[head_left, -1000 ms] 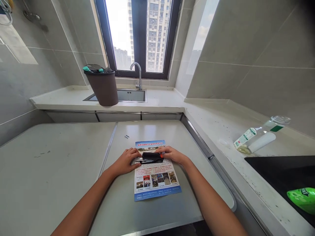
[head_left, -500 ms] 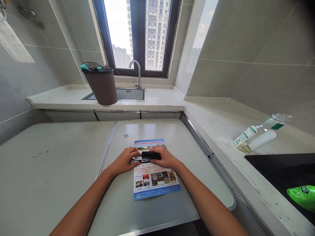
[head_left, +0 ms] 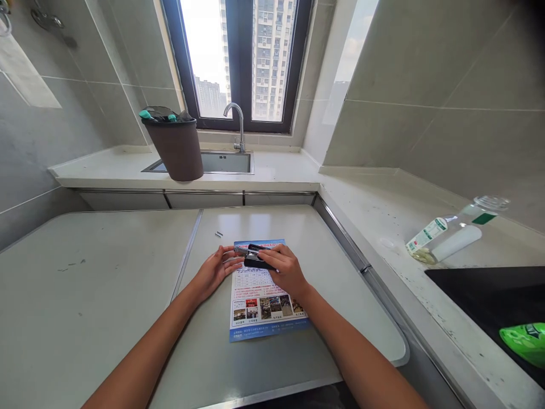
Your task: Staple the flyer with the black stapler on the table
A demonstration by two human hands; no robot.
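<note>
A black stapler (head_left: 258,262) with a silver front end is held above a printed flyer (head_left: 269,329), turned so that its two arms show side by side and look parted. My right hand (head_left: 288,270) grips its rear part, fingers over the black body. At the silver end is my left hand (head_left: 218,270), palm partly turned up and fingers stretched toward the metal; whether they touch it I cannot tell. The flyer lies flat under both, blue at top and bottom, with rows of small photos. Beyond it lie a couple of small staple strips (head_left: 218,234).
The white table (head_left: 119,318) has a metal seam left of the flyer. Behind it, a brown bin (head_left: 176,150) stands by the sink (head_left: 232,163) and faucet (head_left: 240,122). A clear bottle (head_left: 457,230) and a green packet (head_left: 525,342) are on the right.
The stapler has been lifted and turned from lying flat on the flyer. My left hand has drawn back from it with fingers stretched; my right hand has shifted its grip.
</note>
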